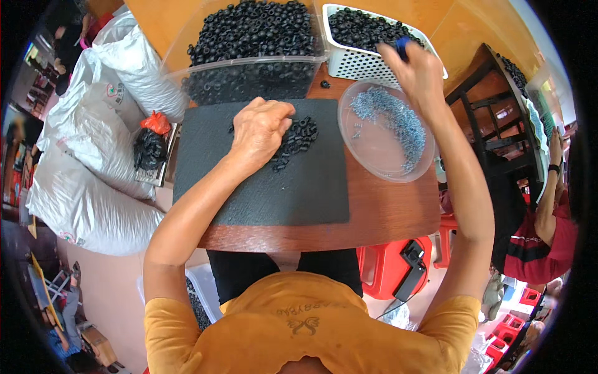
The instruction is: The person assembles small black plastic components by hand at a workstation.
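My left hand (260, 132) is closed, knuckles up, over a dark grey mat (280, 199). Whatever its fingers hold, if anything, is hidden beneath it. Right beside it lies a small pile of black ring-like plastic parts (303, 136). My right hand (416, 73) is raised at the front of a white perforated basket (361, 67), curled around a small dark blue object (402, 47); motion blur hides its kind. Below that hand is a round clear plastic dish (377, 159) with many tiny bluish metal pieces (405, 134) heaped along one side.
A large clear bin (249, 81) full of black round parts stands behind the mat. One loose black part (325, 84) sits near the basket. White sacks (99, 199) line the left; a red stool (398, 268) stands under the table's right edge. Another person's arm (548, 199) shows far right.
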Demonstrator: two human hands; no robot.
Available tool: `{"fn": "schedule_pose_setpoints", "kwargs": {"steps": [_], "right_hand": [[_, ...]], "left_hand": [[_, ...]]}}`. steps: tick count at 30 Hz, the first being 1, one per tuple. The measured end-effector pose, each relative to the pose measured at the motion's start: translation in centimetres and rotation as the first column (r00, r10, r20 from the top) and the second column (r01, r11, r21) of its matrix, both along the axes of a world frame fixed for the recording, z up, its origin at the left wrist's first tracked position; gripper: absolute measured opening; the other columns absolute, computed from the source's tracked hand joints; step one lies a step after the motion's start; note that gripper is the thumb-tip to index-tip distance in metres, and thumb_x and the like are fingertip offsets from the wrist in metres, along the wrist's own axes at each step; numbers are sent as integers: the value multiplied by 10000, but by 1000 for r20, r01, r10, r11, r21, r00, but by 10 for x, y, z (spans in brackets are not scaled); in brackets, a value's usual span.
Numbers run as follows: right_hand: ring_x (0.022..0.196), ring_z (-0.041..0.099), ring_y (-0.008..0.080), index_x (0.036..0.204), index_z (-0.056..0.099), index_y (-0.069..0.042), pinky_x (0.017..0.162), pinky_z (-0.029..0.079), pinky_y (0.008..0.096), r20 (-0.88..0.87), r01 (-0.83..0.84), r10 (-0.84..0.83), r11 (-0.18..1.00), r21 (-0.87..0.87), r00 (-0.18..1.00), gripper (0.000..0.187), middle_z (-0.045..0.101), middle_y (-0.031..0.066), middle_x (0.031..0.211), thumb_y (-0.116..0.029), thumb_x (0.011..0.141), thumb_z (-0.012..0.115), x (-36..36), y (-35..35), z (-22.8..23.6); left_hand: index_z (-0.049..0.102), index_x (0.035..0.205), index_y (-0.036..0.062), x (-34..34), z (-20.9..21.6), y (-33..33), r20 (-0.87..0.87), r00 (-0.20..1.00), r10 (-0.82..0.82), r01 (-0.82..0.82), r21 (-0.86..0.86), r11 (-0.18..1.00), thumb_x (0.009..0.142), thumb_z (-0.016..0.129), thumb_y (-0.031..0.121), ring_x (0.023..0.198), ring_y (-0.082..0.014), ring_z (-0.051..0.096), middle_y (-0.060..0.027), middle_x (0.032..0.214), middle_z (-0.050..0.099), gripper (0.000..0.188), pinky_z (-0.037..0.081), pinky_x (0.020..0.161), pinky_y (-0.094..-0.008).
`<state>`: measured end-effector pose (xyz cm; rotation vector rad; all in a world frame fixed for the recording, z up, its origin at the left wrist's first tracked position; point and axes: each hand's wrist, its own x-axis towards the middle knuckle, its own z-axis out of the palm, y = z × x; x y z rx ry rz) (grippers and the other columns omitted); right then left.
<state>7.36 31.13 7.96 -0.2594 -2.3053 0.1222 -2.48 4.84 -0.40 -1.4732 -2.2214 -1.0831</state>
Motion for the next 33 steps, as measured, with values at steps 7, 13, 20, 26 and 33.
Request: {"fn": "schedule_pose_setpoints", "kwargs": {"steps": [7,13,20,26,33], "right_hand": [[744,613,423,720,637,58,668,483,468,248,171,-167,985,2,954,488,616,275,743,-429,737,662,-63,71,19],[684,594,425,681,569,57,654,459,487,183,185,-186,982,24,965,378,593,260,677,-308,767,611,-17,54,-13],[695,592,408,689,552,32,624,456,444,165,50,29,889,-456,986,197,584,246,683,-144,737,626,47,11,-51],[701,581,392,691,581,0,627,458,455,326,-38,166,930,-365,931,164,602,192,702,-130,691,680,61,-15,-85],[780,579,343,692,615,-38,684,478,448,402,-126,152,988,-89,903,59,608,156,736,-76,677,658,41,-19,-107]], "left_hand": [[620,822,43,-11,-25,35,-142,982,-121,79,-271,959,650,682,22,719,-279,553,-80,733,614,184,466,654,-384],[589,750,29,-15,-28,45,-193,965,-177,111,-312,944,652,636,3,719,-310,550,-112,731,601,112,458,671,-399],[593,767,23,-19,-15,52,-57,994,-96,66,-402,913,595,673,82,815,-310,569,-121,763,602,198,459,721,-409],[587,772,17,-13,-21,41,-159,984,-86,7,-442,897,605,670,85,822,-310,562,-134,775,577,198,450,717,-415],[588,766,20,-6,-10,28,-172,985,-19,-34,-299,954,684,651,57,798,-292,561,-114,765,560,109,451,694,-399]]}}
